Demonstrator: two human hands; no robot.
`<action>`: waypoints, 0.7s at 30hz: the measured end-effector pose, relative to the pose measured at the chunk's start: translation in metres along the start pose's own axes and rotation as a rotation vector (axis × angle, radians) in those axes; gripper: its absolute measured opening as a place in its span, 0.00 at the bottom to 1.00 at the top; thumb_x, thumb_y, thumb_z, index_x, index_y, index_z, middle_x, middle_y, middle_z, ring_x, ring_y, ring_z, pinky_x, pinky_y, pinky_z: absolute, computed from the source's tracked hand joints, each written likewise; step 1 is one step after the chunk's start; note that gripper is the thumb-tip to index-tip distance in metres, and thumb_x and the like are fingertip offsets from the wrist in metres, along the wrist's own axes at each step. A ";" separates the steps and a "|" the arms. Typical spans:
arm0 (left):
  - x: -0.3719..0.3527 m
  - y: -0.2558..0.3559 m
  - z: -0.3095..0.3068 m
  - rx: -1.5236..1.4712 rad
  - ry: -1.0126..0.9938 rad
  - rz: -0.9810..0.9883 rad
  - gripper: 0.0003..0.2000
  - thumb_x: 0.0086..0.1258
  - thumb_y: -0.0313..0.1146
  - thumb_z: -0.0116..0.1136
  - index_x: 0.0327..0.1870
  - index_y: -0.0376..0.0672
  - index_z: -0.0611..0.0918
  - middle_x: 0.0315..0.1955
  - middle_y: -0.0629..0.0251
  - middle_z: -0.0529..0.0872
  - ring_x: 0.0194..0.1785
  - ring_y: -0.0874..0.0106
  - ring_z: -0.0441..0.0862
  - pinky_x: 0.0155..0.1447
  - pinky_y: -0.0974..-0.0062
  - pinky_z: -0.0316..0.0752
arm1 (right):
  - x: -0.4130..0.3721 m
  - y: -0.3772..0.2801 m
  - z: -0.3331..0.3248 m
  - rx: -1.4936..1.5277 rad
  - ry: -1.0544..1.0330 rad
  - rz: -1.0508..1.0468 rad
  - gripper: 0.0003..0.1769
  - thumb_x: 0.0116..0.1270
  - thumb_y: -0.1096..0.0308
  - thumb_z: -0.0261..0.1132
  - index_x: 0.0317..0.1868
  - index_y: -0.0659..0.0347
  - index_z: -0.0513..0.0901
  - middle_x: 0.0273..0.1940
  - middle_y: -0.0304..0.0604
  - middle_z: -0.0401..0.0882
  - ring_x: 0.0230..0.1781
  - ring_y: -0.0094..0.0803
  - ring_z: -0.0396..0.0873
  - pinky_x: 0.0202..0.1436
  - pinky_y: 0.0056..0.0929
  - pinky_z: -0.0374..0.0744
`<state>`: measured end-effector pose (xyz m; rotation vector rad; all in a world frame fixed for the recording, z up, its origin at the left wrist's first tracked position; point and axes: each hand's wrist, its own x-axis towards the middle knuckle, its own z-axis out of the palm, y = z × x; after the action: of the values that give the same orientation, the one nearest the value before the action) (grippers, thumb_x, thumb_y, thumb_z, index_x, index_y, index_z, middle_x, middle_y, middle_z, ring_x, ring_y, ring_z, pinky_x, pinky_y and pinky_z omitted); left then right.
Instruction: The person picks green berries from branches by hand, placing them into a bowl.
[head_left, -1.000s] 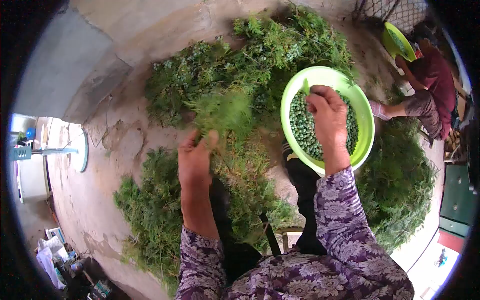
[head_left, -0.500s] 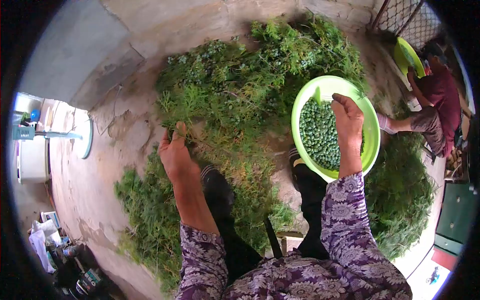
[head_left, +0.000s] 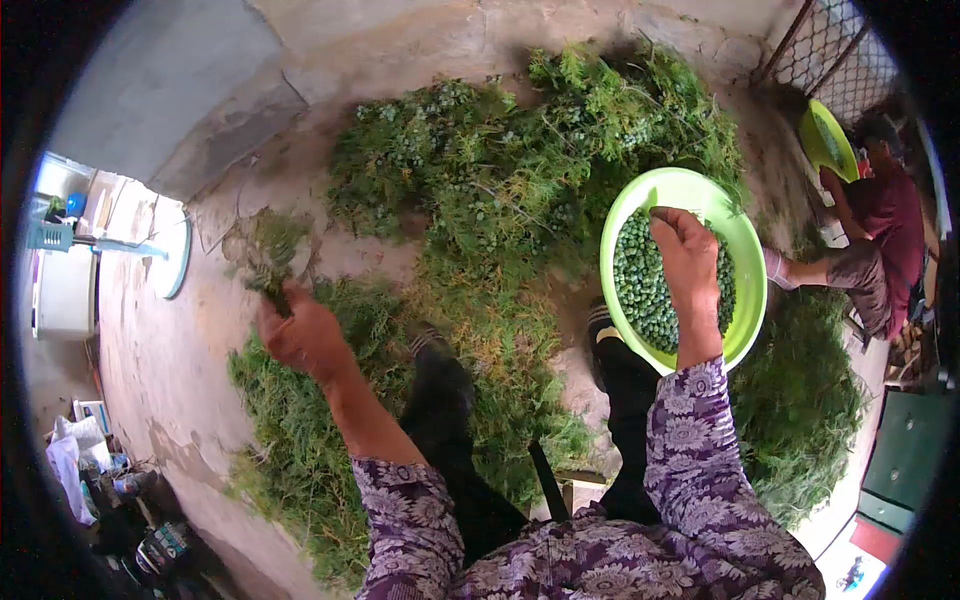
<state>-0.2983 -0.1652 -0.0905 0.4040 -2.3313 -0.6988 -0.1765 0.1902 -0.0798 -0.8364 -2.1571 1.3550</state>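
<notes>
My left hand [head_left: 302,335] is closed on the stem of a leafy green sprig [head_left: 275,243], slightly blurred, held out to the left above the floor. Below that hand lies a heap of cut greenery [head_left: 300,420]. Over a lime-green basin [head_left: 745,295] hangs my right hand [head_left: 690,262], its fingers curled together; what is in them, if anything, is hidden. Small round green berries [head_left: 640,285] fill much of the basin, which sits by my right foot.
A large pile of branches with berries [head_left: 520,150] lies ahead against the wall. More cut greenery [head_left: 800,390] is at the right. A seated person [head_left: 885,230] at far right has another green basin [head_left: 828,140]. A pedestal fan [head_left: 172,255] stands at left.
My left hand has swung left, away from the branch pile, carrying the sprig. My right hand stays above the basin. The whole view has shifted slightly.
</notes>
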 end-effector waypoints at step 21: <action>-0.017 0.045 -0.009 -0.261 -0.133 0.062 0.20 0.53 0.25 0.57 0.50 0.34 0.73 0.52 0.48 0.70 0.56 0.54 0.66 0.59 0.62 0.61 | 0.022 0.062 0.154 -0.444 -0.510 -0.093 0.21 0.49 0.57 0.59 0.39 0.64 0.79 0.35 0.53 0.79 0.37 0.43 0.78 0.42 0.35 0.74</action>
<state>-0.2842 -0.1246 -0.0673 0.1714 -2.3231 -1.0108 -0.2777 0.1294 -0.1985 -0.5646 -2.9241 1.1446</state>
